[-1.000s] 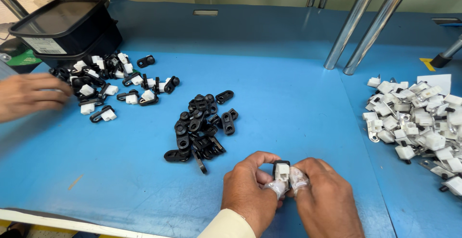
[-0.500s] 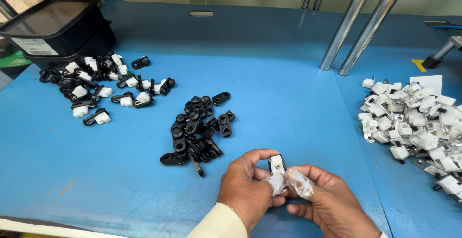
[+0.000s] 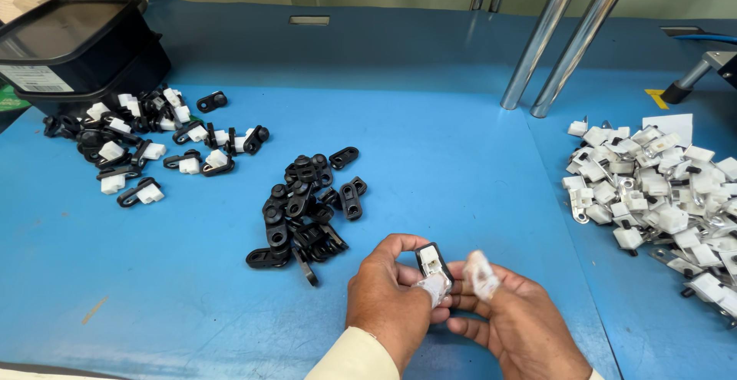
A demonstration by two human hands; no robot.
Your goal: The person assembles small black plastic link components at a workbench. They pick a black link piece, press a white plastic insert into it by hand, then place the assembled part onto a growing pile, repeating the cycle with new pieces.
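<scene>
One labelled black bin [image 3: 73, 50], far left

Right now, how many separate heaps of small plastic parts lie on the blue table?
3. A mixed black-and-white heap lies far left by the black bin; an all-black heap sits in the middle; a white heap lies right, running past the picture's edge.
</scene>
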